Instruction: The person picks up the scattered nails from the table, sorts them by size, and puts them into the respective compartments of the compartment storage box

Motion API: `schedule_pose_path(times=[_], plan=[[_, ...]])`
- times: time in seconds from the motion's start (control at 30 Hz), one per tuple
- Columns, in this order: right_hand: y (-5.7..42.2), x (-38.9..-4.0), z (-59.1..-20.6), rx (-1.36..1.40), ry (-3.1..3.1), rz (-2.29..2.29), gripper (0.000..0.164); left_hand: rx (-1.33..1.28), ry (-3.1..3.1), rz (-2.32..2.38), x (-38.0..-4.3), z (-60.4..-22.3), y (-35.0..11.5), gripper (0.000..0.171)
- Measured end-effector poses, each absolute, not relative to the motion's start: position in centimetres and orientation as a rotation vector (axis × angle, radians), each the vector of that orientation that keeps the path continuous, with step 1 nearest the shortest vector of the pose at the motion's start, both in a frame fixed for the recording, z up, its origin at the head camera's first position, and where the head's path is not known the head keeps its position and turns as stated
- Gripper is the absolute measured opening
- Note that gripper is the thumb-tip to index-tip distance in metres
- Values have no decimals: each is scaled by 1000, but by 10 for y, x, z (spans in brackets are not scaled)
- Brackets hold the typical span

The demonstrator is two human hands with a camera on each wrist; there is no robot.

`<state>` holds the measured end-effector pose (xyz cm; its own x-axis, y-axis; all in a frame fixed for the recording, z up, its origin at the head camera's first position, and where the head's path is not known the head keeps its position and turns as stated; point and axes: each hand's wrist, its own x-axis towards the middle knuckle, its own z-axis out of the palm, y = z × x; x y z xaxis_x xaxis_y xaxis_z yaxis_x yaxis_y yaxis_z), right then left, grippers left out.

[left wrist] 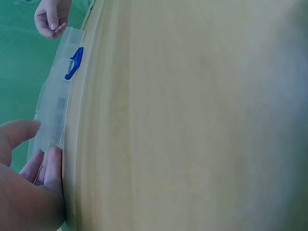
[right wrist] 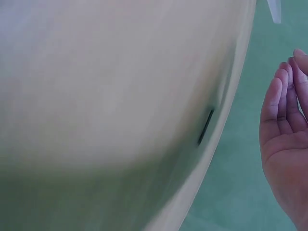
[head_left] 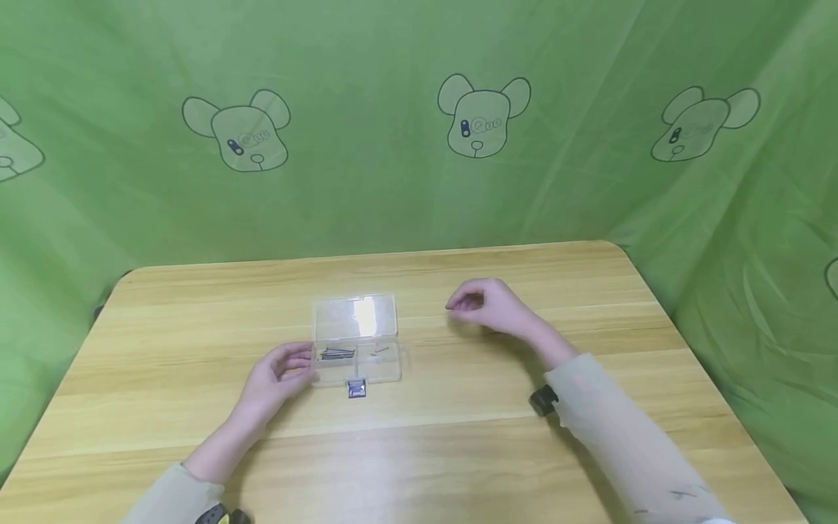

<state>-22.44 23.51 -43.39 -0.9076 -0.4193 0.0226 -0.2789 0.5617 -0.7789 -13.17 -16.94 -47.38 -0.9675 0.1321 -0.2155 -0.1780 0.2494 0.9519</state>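
A clear plastic compartment box (head_left: pixel 378 372) sits on the table with its lid (head_left: pixel 337 318) swung back and a blue latch (head_left: pixel 356 388) at the front. Several thin, dark nail-like pieces (head_left: pixel 337 354) lie in its left compartment, and a small thin metal piece (head_left: pixel 382 351) in the right one. At the box's left end, my left hand (head_left: pixel 278 377) grips the edge between thumb and fingers, as the left wrist view also shows. My right hand (head_left: pixel 487 304) is over the table right of the box, thumb and index fingertips close together; I cannot tell whether they pinch something small.
A wooden table (head_left: pixel 425 466) spreads under both arms. In the right wrist view, a thin dark strip (right wrist: pixel 206 127) shows on the tabletop near the hand. Green cloth (head_left: pixel 366 196) with bear-head outlines hangs behind the far edge and along the sides.
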Motion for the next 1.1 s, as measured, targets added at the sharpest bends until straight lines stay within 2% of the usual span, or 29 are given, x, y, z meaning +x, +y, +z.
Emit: schedule_pose_path(times=[0.4,1.1], plan=[[273,-218,-440,-519,2662,-1263,17,-61,2273,1773,-132,-472,-169,60],[303,-206,-446,-404,2630,-1189,19,-63,2278,1757,-131,-471,-168,61]])
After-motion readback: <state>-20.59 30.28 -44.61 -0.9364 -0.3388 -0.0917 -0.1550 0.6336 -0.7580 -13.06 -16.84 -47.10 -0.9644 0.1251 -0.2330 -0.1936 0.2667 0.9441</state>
